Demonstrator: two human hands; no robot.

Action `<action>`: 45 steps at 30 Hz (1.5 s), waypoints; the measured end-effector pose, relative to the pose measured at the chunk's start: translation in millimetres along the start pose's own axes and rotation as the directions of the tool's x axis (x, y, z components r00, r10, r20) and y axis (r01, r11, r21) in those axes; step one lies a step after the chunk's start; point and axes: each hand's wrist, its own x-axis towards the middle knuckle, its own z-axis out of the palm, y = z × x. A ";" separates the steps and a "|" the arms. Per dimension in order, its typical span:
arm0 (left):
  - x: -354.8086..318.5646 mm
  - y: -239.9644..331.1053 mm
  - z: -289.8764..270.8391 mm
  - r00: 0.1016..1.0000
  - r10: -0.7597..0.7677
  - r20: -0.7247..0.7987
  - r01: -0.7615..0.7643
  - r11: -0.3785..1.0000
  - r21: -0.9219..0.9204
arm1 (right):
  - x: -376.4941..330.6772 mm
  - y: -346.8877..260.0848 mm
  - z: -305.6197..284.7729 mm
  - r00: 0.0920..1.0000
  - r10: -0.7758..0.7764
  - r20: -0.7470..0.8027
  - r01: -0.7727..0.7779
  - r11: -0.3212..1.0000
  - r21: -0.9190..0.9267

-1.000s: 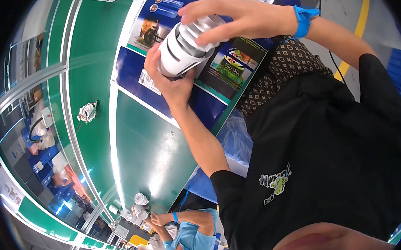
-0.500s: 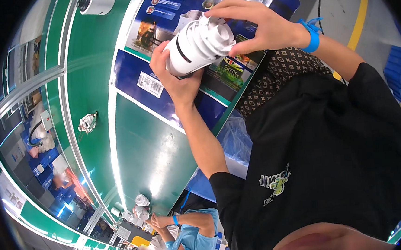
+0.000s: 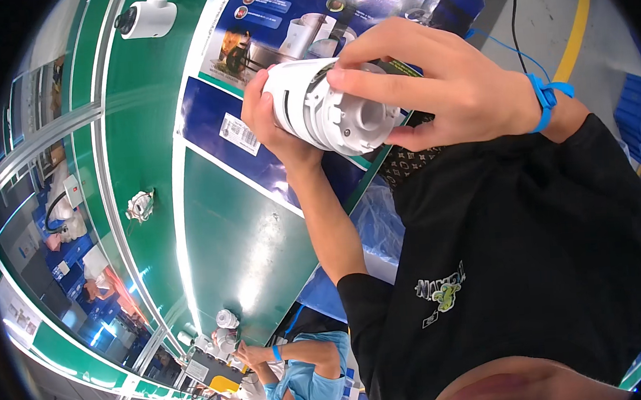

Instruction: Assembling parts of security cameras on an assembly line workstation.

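A white cylindrical appliance housing (image 3: 302, 101), with a dark slot in its side and a stepped, notched end, is held tilted above a printed blue sheet (image 3: 203, 119). My left hand (image 3: 278, 132) wraps round its side from below left, fingers on the far side. My right hand (image 3: 454, 86) spans the notched end; its fingertips press the upper rim and the thumb sits at the lower edge. The right hand hides part of that end. A blue band (image 3: 545, 102) circles my right wrist.
On the green strip at left lie a white housing with a black end (image 3: 152, 18) and a small white part with wires (image 3: 140, 206). A metal frame rail (image 3: 101, 152) runs alongside. Farther down the bench, a co-worker in light blue (image 3: 314, 368) handles white parts (image 3: 226, 339).
The housing has turned, so its notched end faces me more. My right hand has moved right and down round that end. The things on the green strip have shifted slightly downward.
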 end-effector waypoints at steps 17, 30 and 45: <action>1.3 20.2 9.0 0.890 -0.414 0.190 0.448 0.871 -0.202 | 35.6 27.1 -5.2 0.833 0.517 0.195 -0.545 0.713 0.441; -3.5 11.8 17.3 0.911 -0.367 0.187 0.410 0.848 -0.336 | 31.7 16.6 -14.6 0.958 0.275 0.077 -0.278 0.838 0.470; -9.9 11.8 14.4 0.913 -0.341 0.224 0.390 0.893 -0.227 | 22.7 11.9 -11.1 0.977 0.214 0.018 -0.205 0.908 0.366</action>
